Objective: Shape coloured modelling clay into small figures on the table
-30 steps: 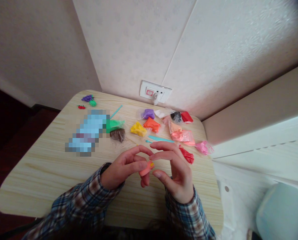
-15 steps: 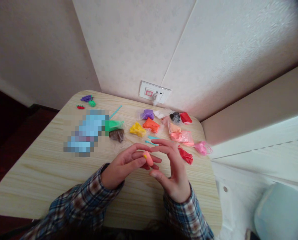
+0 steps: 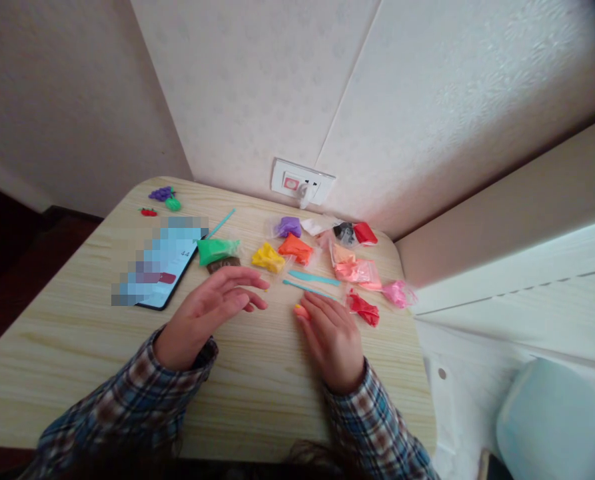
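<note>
My right hand [image 3: 333,340] is closed around a small salmon-pink piece of modelling clay [image 3: 302,312]. Only its end with a yellow patch shows past the thumb and fingers. Off to the left, my left hand [image 3: 211,313] is open, fingers loosely apart, over the table by the brown clay packet [image 3: 223,265]. A tiny yellow speck sits by its fingertips; I cannot tell whether it sticks to them. Just beyond my right hand lie a thin blue modelling tool [image 3: 300,287], a flat blue tool [image 3: 313,277] and a red clay packet [image 3: 364,309].
Yellow [image 3: 268,258], orange [image 3: 296,249], green [image 3: 217,251] and several other clay packets lie towards the wall. A phone [image 3: 170,267], partly blurred, rests at the left. Behind it are clay grapes [image 3: 162,193]. A wall socket [image 3: 302,182] is above the table's back edge.
My hands have moved apart. The pink clay piece, held in my left fingers before, is now in my right hand, lower towards the table. My left hand has drawn back left. The view has shifted slightly.
</note>
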